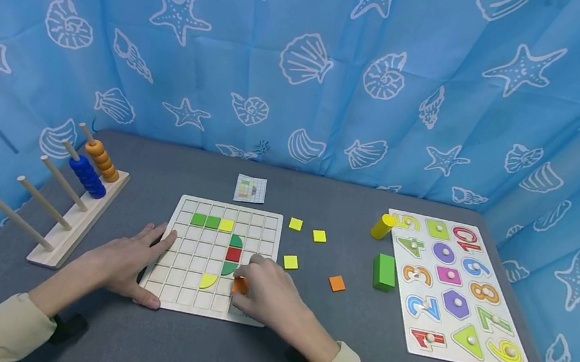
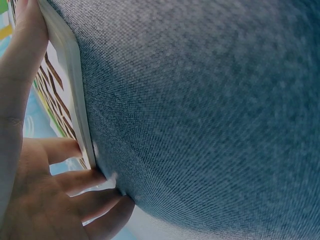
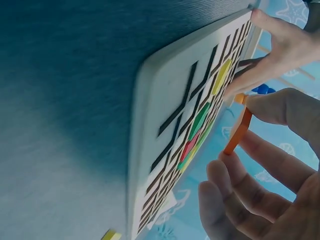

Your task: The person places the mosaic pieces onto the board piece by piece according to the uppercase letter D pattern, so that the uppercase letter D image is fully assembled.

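A white grid board (image 1: 186,262) lies on the grey table, holding green and yellow squares in its upper rows, a red square (image 1: 233,254) between two green curved pieces, and a yellow curved piece (image 1: 208,281) lower down. The left hand (image 1: 131,263) rests at the board's left edge, thumb near the lower left corner; in the left wrist view its fingers (image 2: 75,195) touch the board's side. Over the lower right of the board, the right hand (image 1: 269,292) pinches an orange tile (image 3: 239,131) between thumb and fingers, held above the grid in the right wrist view.
Yellow tiles (image 1: 290,262) and an orange tile (image 1: 337,283) lie right of the board, a pattern card (image 1: 250,189) behind it. A peg stand (image 1: 72,222) with beads is at left. A green block (image 1: 384,272), yellow cylinder (image 1: 383,227) and number puzzle (image 1: 441,322) sit at right.
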The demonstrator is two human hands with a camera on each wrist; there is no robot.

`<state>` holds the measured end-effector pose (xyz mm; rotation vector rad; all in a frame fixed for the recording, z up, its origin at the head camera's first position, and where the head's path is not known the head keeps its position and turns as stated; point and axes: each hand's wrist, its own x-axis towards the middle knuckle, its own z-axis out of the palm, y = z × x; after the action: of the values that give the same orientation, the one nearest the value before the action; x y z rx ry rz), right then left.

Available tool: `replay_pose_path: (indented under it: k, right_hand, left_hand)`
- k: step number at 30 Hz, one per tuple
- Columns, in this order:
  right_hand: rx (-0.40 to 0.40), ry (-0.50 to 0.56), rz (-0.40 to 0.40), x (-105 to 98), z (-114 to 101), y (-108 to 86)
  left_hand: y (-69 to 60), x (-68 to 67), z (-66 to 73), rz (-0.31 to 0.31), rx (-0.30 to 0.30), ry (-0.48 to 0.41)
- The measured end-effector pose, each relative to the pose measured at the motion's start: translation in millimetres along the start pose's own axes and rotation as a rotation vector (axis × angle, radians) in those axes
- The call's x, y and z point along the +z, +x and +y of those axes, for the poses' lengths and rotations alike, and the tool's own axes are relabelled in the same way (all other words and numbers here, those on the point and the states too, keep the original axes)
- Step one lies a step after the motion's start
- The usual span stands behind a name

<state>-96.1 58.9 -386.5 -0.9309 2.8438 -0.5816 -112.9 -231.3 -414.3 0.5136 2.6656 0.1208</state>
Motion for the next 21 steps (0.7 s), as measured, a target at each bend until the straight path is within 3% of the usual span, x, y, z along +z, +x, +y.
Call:
replay_pose_path:
  k: [4,21]
  right_hand:
    - [-0.024,-0.004,0.01,3,-9,9.3]
    - [-0.091,-0.026,-0.047,30,-32,45.4]
  left_hand:
    - [-0.8,1.2,-0.3,0.022,0.008,0.005]
    - [-2.0,-1.0,0.7,0.017,0.004,0.014]
